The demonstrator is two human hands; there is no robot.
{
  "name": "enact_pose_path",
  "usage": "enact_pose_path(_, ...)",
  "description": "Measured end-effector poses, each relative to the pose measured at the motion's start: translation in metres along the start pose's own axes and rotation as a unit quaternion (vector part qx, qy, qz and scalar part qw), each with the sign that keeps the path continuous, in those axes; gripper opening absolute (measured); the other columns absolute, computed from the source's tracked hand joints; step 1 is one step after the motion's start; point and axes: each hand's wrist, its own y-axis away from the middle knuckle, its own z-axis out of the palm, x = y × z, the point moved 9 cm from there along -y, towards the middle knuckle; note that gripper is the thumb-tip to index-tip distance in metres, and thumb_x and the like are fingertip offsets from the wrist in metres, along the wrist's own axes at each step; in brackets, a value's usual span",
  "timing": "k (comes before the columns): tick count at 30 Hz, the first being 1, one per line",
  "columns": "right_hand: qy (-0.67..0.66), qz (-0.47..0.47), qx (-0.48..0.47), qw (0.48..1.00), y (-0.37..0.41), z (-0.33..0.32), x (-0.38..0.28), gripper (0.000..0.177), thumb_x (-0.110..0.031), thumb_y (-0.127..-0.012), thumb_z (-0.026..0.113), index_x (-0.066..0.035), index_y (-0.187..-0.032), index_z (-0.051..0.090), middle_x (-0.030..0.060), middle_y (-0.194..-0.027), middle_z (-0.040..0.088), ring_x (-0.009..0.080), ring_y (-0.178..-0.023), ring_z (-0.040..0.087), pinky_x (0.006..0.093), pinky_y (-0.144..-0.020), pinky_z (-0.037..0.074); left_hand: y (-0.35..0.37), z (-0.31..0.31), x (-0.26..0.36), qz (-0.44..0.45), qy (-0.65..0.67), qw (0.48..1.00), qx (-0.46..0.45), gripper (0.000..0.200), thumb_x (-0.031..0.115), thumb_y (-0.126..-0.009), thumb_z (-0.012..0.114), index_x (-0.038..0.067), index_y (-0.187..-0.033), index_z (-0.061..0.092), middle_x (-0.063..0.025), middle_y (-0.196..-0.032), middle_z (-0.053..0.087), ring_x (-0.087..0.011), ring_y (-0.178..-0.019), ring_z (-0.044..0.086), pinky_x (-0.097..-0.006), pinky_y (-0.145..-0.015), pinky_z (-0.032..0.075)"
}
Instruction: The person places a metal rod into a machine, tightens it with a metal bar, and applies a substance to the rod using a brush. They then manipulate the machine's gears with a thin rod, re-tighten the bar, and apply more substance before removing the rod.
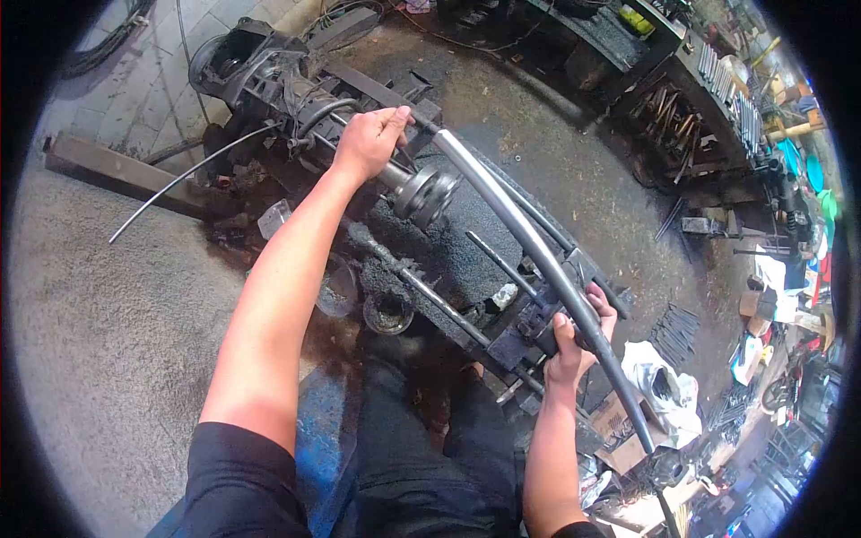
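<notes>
A long round metal rod point(511, 218) runs slantwise across the machine, bright toward its upper end and darker lower down. My left hand point(369, 142) is closed at its narrow upper end, fingers curled and partly hidden. Lower down, my right hand point(574, 350) wraps round the rod from beneath, thumb on the near side and fingertips on the far side. Just below my left hand is the round chuck point(426, 195) of a lathe-like machine. The machine's tool carriage point(529, 327) lies beside my right hand, and a thin bar point(502, 264) sticks out near it.
Metal shavings point(466, 260) cover the machine's bed. A round tin point(388, 312) stands below it. A bent thin rod point(184, 170) juts out at left above a steel beam point(126, 175). A white bag point(659, 386), a pile of dark rods point(674, 334) and a loaded workbench point(708, 125) are at right.
</notes>
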Motion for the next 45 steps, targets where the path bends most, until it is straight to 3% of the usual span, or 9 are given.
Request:
enact_pose_path(2,0.004,-0.004,-0.002,1.0,-0.002,0.001,0.005,0.068,-0.034,-0.062,0.088,-0.003,-0.11,0.05,0.0169,-0.123,0.05,0.0275,-0.12,0.049,0.0422,-0.106,0.035,-0.001,-0.002,0.002,0.015,-0.008,1.0,0.018,0.051,0.047,-0.1,0.045,0.004,-0.095,0.073,-0.0101,-0.069,0.068,-0.0246,-0.069,0.068,-0.0358,-0.066,0.05)
enact_pose_path(13,0.01,-0.023,-0.013,1.0,-0.001,0.013,0.005,0.068,-0.03,-0.063,0.087,-0.003,-0.113,0.051,0.0146,-0.118,0.051,0.0255,-0.116,0.05,0.0403,-0.104,0.035,-0.001,-0.001,-0.001,0.024,-0.004,0.999,0.029,0.051,0.049,-0.1,0.046,0.006,-0.095,0.073,-0.0078,-0.068,0.068,-0.0228,-0.064,0.065,-0.0353,-0.063,0.048)
enact_pose_path(18,0.034,-0.034,-0.014,0.999,-0.002,0.015,0.001,0.066,-0.029,-0.064,0.087,-0.003,-0.113,0.051,0.014,-0.118,0.05,0.0253,-0.116,0.049,0.0403,-0.104,0.035,-0.003,0.001,-0.005,0.026,-0.009,0.999,0.025,0.051,0.046,-0.099,0.048,0.004,-0.08,0.07,-0.0082,-0.059,0.061,-0.0192,-0.053,0.055,-0.0345,-0.054,0.041)
enact_pose_path(24,0.031,-0.058,-0.017,0.998,-0.002,0.021,0.0,0.064,-0.027,-0.067,0.082,0.0,-0.117,0.055,0.0123,-0.118,0.05,0.0227,-0.112,0.052,0.0361,-0.102,0.037,-0.002,0.0,0.004,0.021,-0.001,1.0,0.02,0.043,0.038,-0.1,0.049,0.003,-0.085,0.069,-0.0108,-0.068,0.067,-0.0231,-0.063,0.064,-0.0347,-0.061,0.047)
enact_pose_path(26,0.015,-0.045,-0.025,0.999,-0.002,0.023,0.003,0.07,-0.032,-0.065,0.088,-0.003,-0.115,0.049,0.0134,-0.117,0.049,0.0252,-0.116,0.049,0.0408,-0.104,0.035,-0.002,-0.001,0.005,0.027,-0.01,0.999,0.02,0.04,0.035,-0.099,0.049,0.003,-0.086,0.069,-0.0111,-0.071,0.068,-0.0241,-0.066,0.065,-0.0348,-0.062,0.048)
enact_pose_path(30,0.005,-0.037,-0.021,0.999,-0.002,0.025,0.005,0.071,-0.032,-0.064,0.088,-0.003,-0.115,0.049,0.0132,-0.117,0.049,0.0253,-0.116,0.049,0.0408,-0.104,0.035,-0.001,-0.002,0.005,0.03,-0.027,0.999,0.016,0.034,0.03,-0.098,0.05,0.004,-0.088,0.069,-0.0099,-0.073,0.069,-0.023,-0.066,0.066,-0.0343,-0.063,0.048)
enact_pose_path(38,0.025,-0.051,-0.008,0.998,-0.003,0.031,0.004,0.074,-0.043,-0.064,0.087,-0.003,-0.113,0.049,0.0135,-0.117,0.049,0.0253,-0.115,0.05,0.0409,-0.103,0.036,-0.002,0.0,-0.004,0.004,-0.005,1.0,0.026,0.034,0.03,-0.097,0.051,0.004,-0.085,0.071,-0.0086,-0.071,0.069,-0.0198,-0.064,0.064,-0.0342,-0.06,0.047)
enact_pose_path(40,0.022,-0.051,-0.012,0.998,-0.004,0.035,0.003,0.074,-0.043,-0.064,0.087,-0.003,-0.112,0.049,0.0135,-0.117,0.049,0.0253,-0.115,0.05,0.0409,-0.103,0.036,-0.003,0.005,-0.015,-0.013,-0.002,1.0,0.003,0.042,0.039,-0.101,0.049,0.004,-0.099,0.072,-0.0051,-0.071,0.068,-0.0143,-0.066,0.063,-0.03,-0.064,0.048)
enact_pose_path(45,0.03,-0.058,-0.024,0.998,-0.006,0.042,0.0,0.075,-0.044,-0.063,0.087,-0.002,-0.112,0.05,0.0135,-0.117,0.049,0.0253,-0.114,0.05,0.0407,-0.102,0.036,-0.002,0.004,-0.013,0.001,-0.031,0.999,0.007,0.042,0.038,-0.101,0.049,0.003,-0.098,0.072,-0.0057,-0.071,0.068,-0.0141,-0.065,0.063,-0.0296,-0.063,0.049)
